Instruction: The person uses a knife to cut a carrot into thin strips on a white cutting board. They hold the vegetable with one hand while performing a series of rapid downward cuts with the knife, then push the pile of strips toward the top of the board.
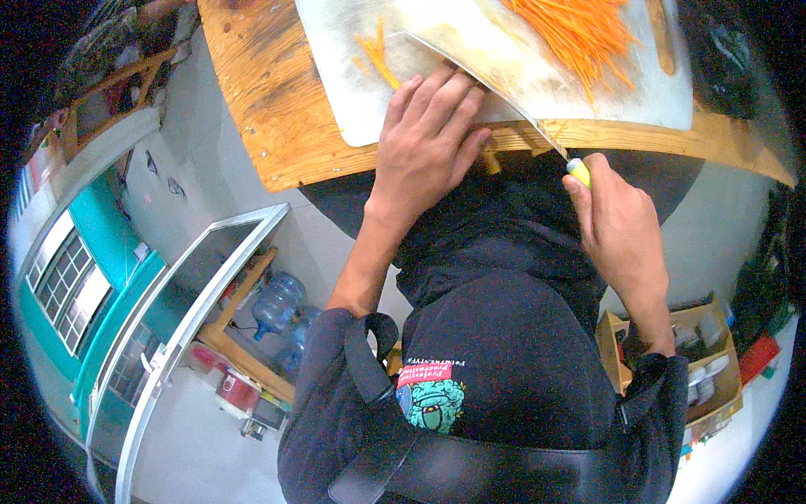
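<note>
My right hand (623,220) grips a kitchen knife by its yellow-green handle (578,173). The long blade (504,94) slants up and left over a worn white cutting board (352,113). Flat on the board's near edge lies my left hand (428,132), knuckles bent and fingertips close against the blade. Its fingers hide whatever is beneath them. A few carrot strips (381,63) reach to its index finger. At the board's far right is a heap of finely shredded carrot (579,41).
The board rests on a wooden table (271,94), and a wooden piece (659,38) lies along its right side. Water jugs (277,302) stand on the floor left, beyond a metal-framed glass door (189,302). A cardboard box (711,372) of items sits at right.
</note>
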`<action>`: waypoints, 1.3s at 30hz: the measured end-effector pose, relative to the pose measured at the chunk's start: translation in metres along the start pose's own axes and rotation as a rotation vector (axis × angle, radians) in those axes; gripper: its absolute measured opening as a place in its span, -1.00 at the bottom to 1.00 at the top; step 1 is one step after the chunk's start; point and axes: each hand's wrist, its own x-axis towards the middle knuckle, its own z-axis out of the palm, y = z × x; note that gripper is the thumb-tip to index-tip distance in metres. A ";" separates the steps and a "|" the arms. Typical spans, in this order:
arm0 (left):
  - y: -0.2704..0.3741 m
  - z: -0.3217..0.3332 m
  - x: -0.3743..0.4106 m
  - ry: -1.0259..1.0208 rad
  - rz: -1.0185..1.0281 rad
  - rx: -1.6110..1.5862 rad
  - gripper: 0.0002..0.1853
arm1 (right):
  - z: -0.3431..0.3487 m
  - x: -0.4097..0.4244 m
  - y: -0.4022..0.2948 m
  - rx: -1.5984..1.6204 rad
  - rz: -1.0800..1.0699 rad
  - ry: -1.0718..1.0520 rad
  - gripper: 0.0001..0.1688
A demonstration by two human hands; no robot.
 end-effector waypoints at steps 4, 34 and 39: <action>-0.001 0.001 0.000 -0.004 0.009 0.008 -0.51 | 0.003 0.002 0.004 -0.081 -0.090 0.043 -0.64; 0.005 0.002 0.013 -0.032 -0.005 -0.065 -0.40 | -0.011 0.025 0.020 -0.068 -0.043 0.180 -0.63; 0.005 0.007 0.014 0.004 0.018 -0.050 -0.41 | -0.021 0.013 0.022 -0.074 -0.022 0.061 -0.68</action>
